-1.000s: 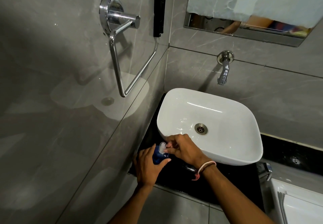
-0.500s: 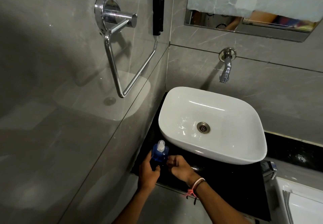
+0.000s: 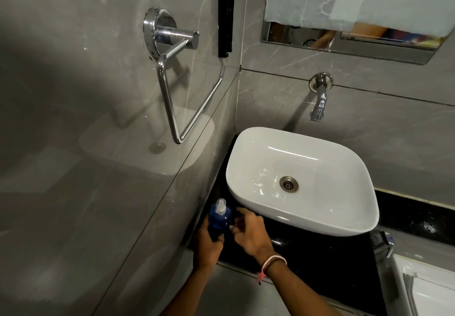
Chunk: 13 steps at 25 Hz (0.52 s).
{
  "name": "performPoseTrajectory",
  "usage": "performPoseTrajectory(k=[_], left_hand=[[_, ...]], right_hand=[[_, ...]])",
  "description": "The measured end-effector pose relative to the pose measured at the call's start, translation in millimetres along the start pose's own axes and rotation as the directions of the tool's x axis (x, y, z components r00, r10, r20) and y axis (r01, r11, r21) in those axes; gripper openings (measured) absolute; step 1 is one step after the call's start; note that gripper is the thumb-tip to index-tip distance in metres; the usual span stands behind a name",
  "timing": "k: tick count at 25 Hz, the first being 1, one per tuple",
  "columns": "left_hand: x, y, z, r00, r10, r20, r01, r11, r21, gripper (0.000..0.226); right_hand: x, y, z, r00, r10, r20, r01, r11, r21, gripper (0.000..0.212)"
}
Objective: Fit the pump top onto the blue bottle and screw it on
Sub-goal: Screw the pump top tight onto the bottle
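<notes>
The blue bottle [image 3: 219, 220] stands upright on the black counter [image 3: 320, 261], in the corner left of the basin. A clear white pump top [image 3: 220, 206] sits on its neck. My left hand [image 3: 206, 244] wraps the bottle's lower body from the left. Just right of the bottle is my right hand [image 3: 248, 234], fingers spread and off the pump, its fingertips close to the bottle's side; whether they touch is unclear. A pink band circles the right wrist.
A white basin [image 3: 302, 182] sits on the counter just right of the bottle, with a wall tap [image 3: 319, 101] above it. A chrome towel ring [image 3: 177, 89] hangs on the left wall. A mirror [image 3: 357, 12] is top right; a white fixture [image 3: 428, 293] bottom right.
My right hand let go of the pump top and dropped down beside the bottle. The bottle now stands on the counter with the pump exposed; my left hand still holds it.
</notes>
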<state>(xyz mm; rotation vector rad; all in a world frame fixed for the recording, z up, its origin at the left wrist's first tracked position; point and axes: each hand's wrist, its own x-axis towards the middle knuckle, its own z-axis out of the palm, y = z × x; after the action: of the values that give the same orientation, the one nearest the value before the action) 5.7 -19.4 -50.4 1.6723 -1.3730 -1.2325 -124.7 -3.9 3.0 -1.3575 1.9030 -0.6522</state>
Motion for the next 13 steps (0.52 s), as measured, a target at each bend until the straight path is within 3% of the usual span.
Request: performPoseTrajectory(k=[2, 4, 10, 13], left_hand=[[-2, -1, 1, 1.000, 0.013, -0.006, -0.013, 1.000, 0.007, 0.070], [-5, 0, 1, 1.000, 0.008, -0.005, -0.008, 1.000, 0.017, 0.070], [-5, -3, 0, 1.000, -0.009, 0.016, 0.008, 0.996, 0.085, 0.076], [2, -3, -4, 0.999, 0.011, 0.043, -0.016, 0.993, 0.118, 0.077]], right_hand=[[-4, -15, -6, 0.985, -0.147, -0.090, 0.145, 0.989, -0.023, 0.059], [-6, -30, -12, 0.963, -0.252, -0.093, 0.248, 0.967, -0.052, 0.060], [-1, -57, -20, 0.934, -0.356, -0.029, 0.337, 0.904, -0.262, 0.023], [3, -58, -20, 0.922, -0.386, 0.001, 0.373, 0.891, -0.259, 0.014]])
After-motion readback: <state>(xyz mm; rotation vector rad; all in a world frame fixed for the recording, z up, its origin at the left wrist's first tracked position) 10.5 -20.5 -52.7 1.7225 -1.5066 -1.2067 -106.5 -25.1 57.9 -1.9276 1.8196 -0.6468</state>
